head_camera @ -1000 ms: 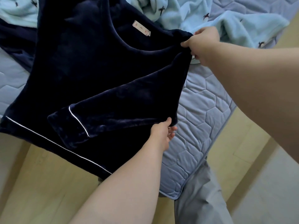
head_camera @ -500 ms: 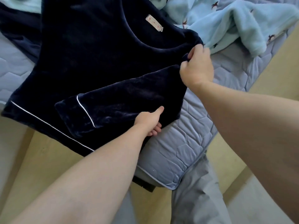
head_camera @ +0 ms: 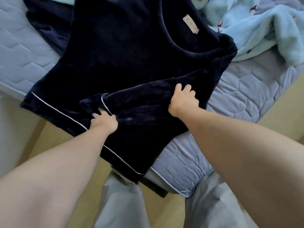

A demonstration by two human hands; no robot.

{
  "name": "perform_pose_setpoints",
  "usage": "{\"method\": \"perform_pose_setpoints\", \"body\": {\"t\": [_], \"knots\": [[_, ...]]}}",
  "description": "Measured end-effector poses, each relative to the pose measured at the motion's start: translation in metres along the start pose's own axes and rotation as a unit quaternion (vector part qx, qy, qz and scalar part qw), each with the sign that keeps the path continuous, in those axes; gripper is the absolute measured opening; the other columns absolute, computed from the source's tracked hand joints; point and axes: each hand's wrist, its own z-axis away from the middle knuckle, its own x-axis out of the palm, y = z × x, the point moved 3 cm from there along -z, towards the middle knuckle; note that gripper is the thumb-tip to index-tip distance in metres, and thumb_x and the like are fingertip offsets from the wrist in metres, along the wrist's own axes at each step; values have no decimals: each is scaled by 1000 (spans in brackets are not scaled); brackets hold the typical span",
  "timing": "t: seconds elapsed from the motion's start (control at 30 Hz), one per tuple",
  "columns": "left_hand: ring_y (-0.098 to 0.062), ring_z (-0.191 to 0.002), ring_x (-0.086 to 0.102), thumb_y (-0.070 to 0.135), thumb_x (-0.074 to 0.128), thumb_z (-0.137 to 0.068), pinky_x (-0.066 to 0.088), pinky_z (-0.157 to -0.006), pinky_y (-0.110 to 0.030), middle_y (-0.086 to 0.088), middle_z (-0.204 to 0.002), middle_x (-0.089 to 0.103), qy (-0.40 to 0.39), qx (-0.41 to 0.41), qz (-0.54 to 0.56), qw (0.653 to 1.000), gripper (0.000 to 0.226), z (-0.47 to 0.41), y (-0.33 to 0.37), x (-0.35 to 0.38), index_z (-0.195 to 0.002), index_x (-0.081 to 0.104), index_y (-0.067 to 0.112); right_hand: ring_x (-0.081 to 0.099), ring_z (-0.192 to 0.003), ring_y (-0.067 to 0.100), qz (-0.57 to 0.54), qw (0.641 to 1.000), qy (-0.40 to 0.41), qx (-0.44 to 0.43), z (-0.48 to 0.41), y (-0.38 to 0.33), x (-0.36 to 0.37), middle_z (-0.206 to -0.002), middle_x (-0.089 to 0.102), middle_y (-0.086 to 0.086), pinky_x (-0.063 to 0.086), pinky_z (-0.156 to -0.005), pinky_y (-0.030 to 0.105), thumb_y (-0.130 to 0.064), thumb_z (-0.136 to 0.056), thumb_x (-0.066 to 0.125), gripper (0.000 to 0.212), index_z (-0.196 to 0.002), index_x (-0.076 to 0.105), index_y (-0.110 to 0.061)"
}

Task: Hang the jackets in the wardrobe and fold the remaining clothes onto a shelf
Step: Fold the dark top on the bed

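Lying at the bed's (head_camera: 246,89) near corner, the dark top (head_camera: 118,60) has one sleeve (head_camera: 139,102) folded across. The left hand (head_camera: 105,122) and right hand (head_camera: 184,99) both pinch that sleeve. The hem hangs off the edge, so the top might slide down.

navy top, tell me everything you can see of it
The navy top looks like plush velvet, with white piping along its hem and cuff and a pale label inside the round neckline. It lies spread on the quilted mattress, hem overhanging the edge. One sleeve is folded across the body, held by the left hand and right hand.
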Motion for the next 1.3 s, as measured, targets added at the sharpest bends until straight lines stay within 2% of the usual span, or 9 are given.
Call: {"method": "perform_pose_setpoints", "body": {"t": [0.1, 0.2, 0.3, 0.53, 0.7, 0.87, 1.07, 1.2, 1.3], "knots": [[-31, -100, 62, 45, 46, -95, 48, -77, -39, -5, -112, 63, 15, 35, -88, 995, 47, 2, 4, -40, -132, 57, 18, 50, -110, 33, 12, 1000, 18, 12, 1, -14, -19, -127, 43, 12, 38, -71, 42, -32, -84, 67, 52, -126, 40, -16], [-25, -74, 57, 27, 54, -84, 43, -65, -33, 1, -78, 55, 98, 79, -99, 987, 13, 14, 26, -93, -89, 61, 18, 55, -101, 31, -1, 993, 110, -36, 3, -33, -55, -116, 50, 8, 37, -68, 41, -30, -91, 54, 21, -105, 44, -18], [-25, -70, 53, 21, 53, -85, 43, -63, -32, -2, -86, 61, 162, 140, -19, 977, 7, 24, 53, -147, -84, 59, 17, 55, -96, 30, -63, 983, 158, -74, 5, -58, -103, -109, 49, 4, 37, -68, 39, -29, -95, 49, 15, -105, 48, -18], [-24, -97, 59, 31, 50, -102, 36, -74, -34, 0, -138, 46, 293, 303, 233, 876, 31, 12, 129, -271, -131, 52, 21, 51, -111, 32, -199, 918, 326, -110, -52, -117, -237, -124, 53, 8, 41, -92, 45, -28, -92, 50, 28, -116, 57, -17], [-23, -117, 57, 35, 52, -101, 37, -85, -30, 1, -150, 39, 380, 336, 258, 823, 43, -21, 200, -330, -141, 47, 19, 56, -115, 25, -319, 899, 286, -95, -139, -133, -289, -126, 57, 4, 40, -87, 32, -25, -92, 49, 36, -126, 56, -17], [-31, -122, 55, 21, 58, -97, 43, -85, -38, -5, -144, 49, 383, 306, 206, 847, 45, -31, 266, -365, -140, 45, 19, 59, -115, 22, -328, 913, 197, -139, -150, -121, -277, -123, 65, 3, 34, -83, 22, -20, -93, 51, 33, -125, 61, -18], [-34, -111, 62, 4, 48, -95, 43, -75, -36, -13, -127, 62, 331, 187, 267, 886, 33, -24, 291, -378, -127, 58, 10, 57, -100, 15, -350, 857, 327, -191, -94, -76, -258, -110, 54, -11, 43, -92, 33, -19, -88, 54, 21, -103, 62, -30], [-19, -93, 59, 6, 40, -83, 46, -78, -26, -3, -111, 67, 308, 246, 489, 778, 39, 19, 252, -367, -103, 69, 23, 61, -86, 11, -486, 828, 253, -121, -75, -60, -260, -97, 62, -10, 47, -75, 29, -27, -91, 55, 6, -92, 58, -32], [-12, -64, 60, 4, 42, -64, 52, -60, -26, 7, -69, 67, 147, 270, 675, 671, 42, 46, 196, -306, -68, 73, 32, 65, -63, 13, -660, 741, 125, -21, -65, -57, -249, -88, 73, 0, 50, -54, 28, -44, -96, 53, 20, -93, 63, -26]]}}
